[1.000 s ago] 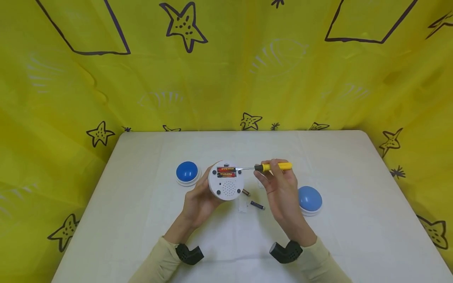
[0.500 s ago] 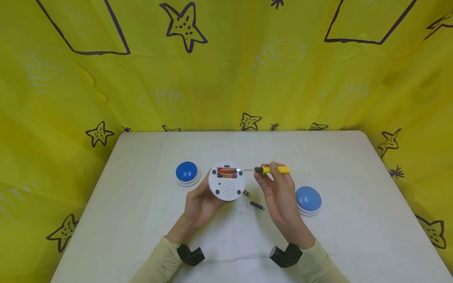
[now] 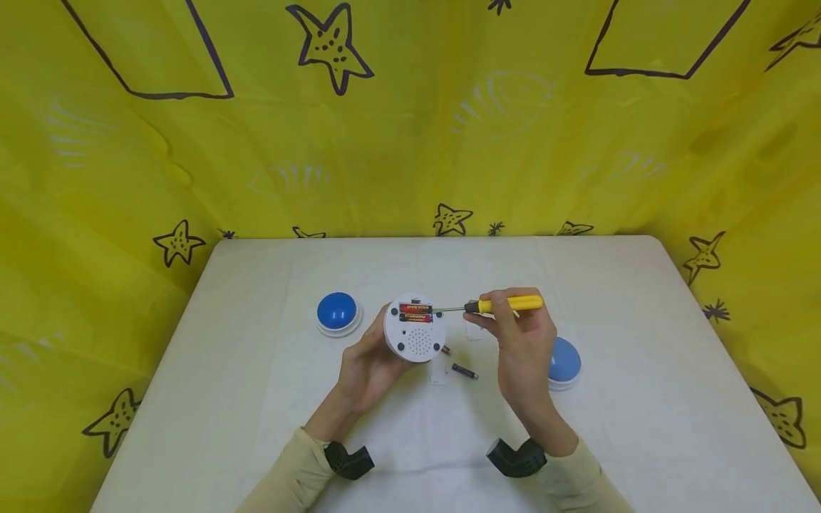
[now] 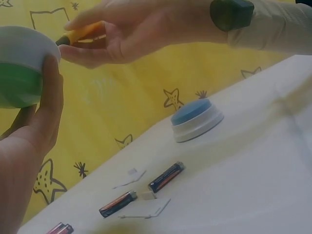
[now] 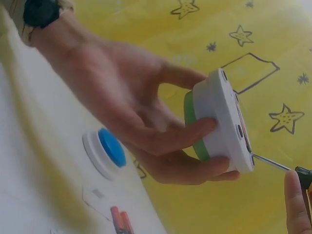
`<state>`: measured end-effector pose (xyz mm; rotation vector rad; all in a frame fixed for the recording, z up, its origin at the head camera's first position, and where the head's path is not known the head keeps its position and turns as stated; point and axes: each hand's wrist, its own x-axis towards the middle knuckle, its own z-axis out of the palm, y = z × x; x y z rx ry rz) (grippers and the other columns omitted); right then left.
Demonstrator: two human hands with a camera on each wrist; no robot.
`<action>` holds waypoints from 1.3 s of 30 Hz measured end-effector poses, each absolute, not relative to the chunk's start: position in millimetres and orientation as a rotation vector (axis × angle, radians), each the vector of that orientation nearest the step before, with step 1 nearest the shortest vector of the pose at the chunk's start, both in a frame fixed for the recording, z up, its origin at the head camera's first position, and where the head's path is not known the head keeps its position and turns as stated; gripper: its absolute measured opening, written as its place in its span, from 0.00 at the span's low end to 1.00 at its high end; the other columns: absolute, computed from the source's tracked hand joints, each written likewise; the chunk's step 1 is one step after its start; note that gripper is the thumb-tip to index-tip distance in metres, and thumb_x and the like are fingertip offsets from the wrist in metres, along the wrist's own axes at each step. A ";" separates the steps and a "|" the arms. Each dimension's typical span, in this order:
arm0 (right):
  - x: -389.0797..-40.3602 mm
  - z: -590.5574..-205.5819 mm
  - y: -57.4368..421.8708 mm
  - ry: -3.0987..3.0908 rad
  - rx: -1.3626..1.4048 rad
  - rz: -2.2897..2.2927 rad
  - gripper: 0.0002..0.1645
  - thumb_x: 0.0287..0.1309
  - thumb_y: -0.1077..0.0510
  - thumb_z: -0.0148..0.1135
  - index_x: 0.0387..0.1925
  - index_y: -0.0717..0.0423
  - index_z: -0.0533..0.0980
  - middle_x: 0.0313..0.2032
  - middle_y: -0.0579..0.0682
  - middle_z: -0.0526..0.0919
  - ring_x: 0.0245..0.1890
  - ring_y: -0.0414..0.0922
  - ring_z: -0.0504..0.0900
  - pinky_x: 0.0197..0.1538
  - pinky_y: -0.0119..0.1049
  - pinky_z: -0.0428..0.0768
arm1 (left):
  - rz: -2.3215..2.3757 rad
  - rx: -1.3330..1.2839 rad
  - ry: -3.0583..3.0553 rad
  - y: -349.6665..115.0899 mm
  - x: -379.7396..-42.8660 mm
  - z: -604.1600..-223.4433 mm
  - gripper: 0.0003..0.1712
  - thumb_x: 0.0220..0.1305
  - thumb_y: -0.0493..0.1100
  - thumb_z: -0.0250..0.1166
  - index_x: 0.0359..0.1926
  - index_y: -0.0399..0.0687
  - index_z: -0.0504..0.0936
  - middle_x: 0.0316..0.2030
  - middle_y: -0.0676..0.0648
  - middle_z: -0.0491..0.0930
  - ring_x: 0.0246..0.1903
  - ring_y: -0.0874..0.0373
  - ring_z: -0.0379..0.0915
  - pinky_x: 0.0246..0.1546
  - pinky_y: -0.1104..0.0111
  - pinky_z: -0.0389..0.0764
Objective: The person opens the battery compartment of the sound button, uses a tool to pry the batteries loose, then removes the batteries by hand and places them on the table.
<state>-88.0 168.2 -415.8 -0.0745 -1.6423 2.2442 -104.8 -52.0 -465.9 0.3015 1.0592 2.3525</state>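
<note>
My left hand (image 3: pixel 367 374) grips a round white push-button light or buzzer (image 3: pixel 420 345), its underside turned up toward the head camera. A green dome (image 4: pixel 19 85) forms its other side in the left wrist view. Two red batteries (image 3: pixel 415 318) lie side by side in its uncovered compartment. My right hand (image 3: pixel 527 353) holds a screwdriver (image 3: pixel 524 303) by the yellow handle, between thumb and fingers. Its thin metal shaft (image 5: pixel 270 162) reaches the right end of the compartment, by the upper battery; whether the tip touches that battery I cannot tell.
A blue button (image 3: pixel 336 311) stands at the left, and a lighter blue one (image 3: pixel 564 360) behind my right hand. Loose dark batteries (image 4: pixel 166 177) and small white covers (image 4: pixel 146 209) lie on the white table between. Red batteries (image 5: pixel 122 220) lie near the left blue button.
My right hand has shifted right and slightly up with the screwdriver, its tip staying by the compartment's right end. My left hand and the white button have moved slightly right.
</note>
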 end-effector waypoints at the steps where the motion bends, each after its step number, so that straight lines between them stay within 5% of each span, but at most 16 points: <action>1: -88.4 -416.2 168.6 -1.644 -0.088 2.261 0.08 0.75 0.58 0.60 0.47 0.59 0.72 0.44 0.53 0.80 0.45 0.47 0.86 0.48 0.44 0.89 | 2.351 0.295 1.064 -52.0 -104.9 -466.2 0.37 0.78 0.55 0.45 0.82 0.60 0.47 0.82 0.43 0.47 0.76 0.46 0.57 0.75 0.43 0.63; 8: -89.2 -423.2 168.6 -1.560 -0.223 2.510 0.08 0.78 0.53 0.55 0.49 0.52 0.69 0.48 0.50 0.77 0.48 0.45 0.86 0.54 0.41 0.87 | 2.361 0.259 1.008 -53.2 -102.4 -462.4 0.39 0.79 0.56 0.43 0.84 0.60 0.40 0.83 0.42 0.42 0.75 0.49 0.59 0.75 0.49 0.65; 16: -89.1 -426.6 166.2 -1.401 -0.323 2.728 0.09 0.79 0.49 0.52 0.51 0.47 0.66 0.49 0.47 0.75 0.51 0.43 0.83 0.59 0.34 0.84 | 2.391 0.235 0.844 -52.9 -98.9 -454.0 0.37 0.80 0.54 0.41 0.84 0.61 0.44 0.78 0.46 0.54 0.68 0.54 0.69 0.69 0.59 0.74; 21: -87.4 -424.8 163.9 -1.402 -0.375 2.693 0.11 0.79 0.49 0.53 0.52 0.48 0.65 0.49 0.48 0.74 0.53 0.44 0.82 0.59 0.35 0.85 | 2.395 0.220 0.763 -52.8 -97.6 -454.8 0.36 0.80 0.52 0.36 0.84 0.62 0.41 0.79 0.45 0.50 0.68 0.54 0.68 0.67 0.60 0.74; 32: -81.0 -415.6 166.2 -1.563 -0.189 2.374 0.07 0.78 0.55 0.56 0.47 0.55 0.70 0.44 0.51 0.79 0.45 0.46 0.86 0.49 0.42 0.89 | 2.377 0.216 0.612 -54.2 -95.3 -461.9 0.34 0.82 0.57 0.34 0.84 0.64 0.41 0.75 0.49 0.59 0.67 0.54 0.70 0.65 0.65 0.74; 39: -88.4 -408.5 178.4 -1.691 0.138 2.283 0.04 0.78 0.61 0.54 0.49 0.56 0.72 0.43 0.51 0.82 0.46 0.46 0.88 0.48 0.41 0.89 | 2.352 0.211 0.624 -57.1 -97.5 -462.7 0.36 0.83 0.60 0.34 0.84 0.62 0.38 0.80 0.46 0.49 0.70 0.52 0.70 0.71 0.59 0.74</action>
